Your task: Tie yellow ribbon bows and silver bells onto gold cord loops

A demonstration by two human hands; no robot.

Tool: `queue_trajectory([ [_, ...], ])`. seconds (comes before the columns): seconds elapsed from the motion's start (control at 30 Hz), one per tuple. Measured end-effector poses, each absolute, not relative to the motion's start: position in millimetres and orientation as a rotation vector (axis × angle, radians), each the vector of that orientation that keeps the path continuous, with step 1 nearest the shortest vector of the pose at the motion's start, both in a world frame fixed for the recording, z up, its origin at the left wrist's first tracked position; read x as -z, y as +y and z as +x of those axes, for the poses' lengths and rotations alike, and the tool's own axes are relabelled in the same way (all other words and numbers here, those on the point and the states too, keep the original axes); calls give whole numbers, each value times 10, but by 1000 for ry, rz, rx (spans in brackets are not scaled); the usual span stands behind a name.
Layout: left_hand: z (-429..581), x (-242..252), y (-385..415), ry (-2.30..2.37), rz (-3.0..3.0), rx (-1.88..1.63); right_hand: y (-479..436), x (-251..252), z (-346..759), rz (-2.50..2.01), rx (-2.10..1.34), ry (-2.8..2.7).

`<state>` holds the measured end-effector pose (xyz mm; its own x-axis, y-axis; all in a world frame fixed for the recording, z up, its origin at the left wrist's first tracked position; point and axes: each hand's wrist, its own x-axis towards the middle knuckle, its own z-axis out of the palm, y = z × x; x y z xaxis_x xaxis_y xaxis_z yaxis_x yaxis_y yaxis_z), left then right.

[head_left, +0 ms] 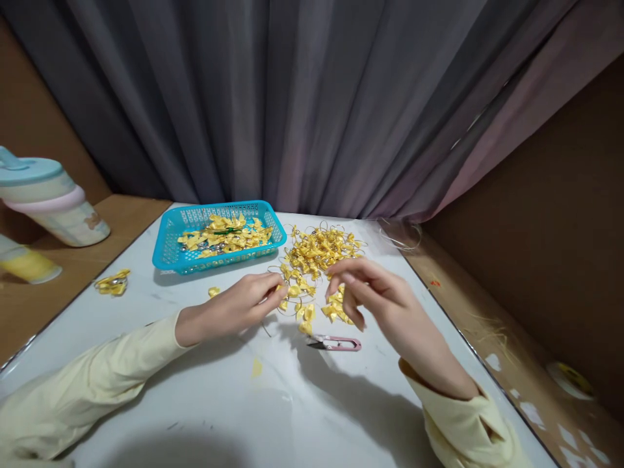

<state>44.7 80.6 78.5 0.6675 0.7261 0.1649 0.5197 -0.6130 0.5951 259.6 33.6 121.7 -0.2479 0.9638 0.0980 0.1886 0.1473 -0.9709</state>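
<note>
Pinched together at thumb and forefinger, my left hand [251, 299] grips a small yellow ribbon piece [281, 288], just short of the heap of yellow bows [319, 250] that lies toward the far edge of the white worktop [244, 416]; my right hand [377, 292] is loosely spread, fingers curved and apart from the thumb, above a few nearer bows [336, 311], and I cannot tell whether a fingertip touches them; left of the heap, close to the far left corner, sits a blue basket [168, 263] with more yellow pieces [234, 233] inside; pink-handled snips [347, 344] lie nearer to me than the heap, blades toward the left edge; a small yellow cluster [113, 284] lies by the left edge, and a loose yellow scrap [213, 292] lies just beyond my left wrist; past the left edge stands a tumbler [58, 201] with a pale blue lid; a grey curtain [253, 97] hangs along the far edge.
</note>
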Motion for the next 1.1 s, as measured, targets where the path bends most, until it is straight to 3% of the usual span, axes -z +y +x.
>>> queue_trajectory([
  [0.3,470,-923,645,836,2391,-592,339,-1030,2442,-1327,-742,-2095],
  [1.1,466,-974,606,681,2453,-571,399,-1090,2460,-1137,-1219,-1814],
])
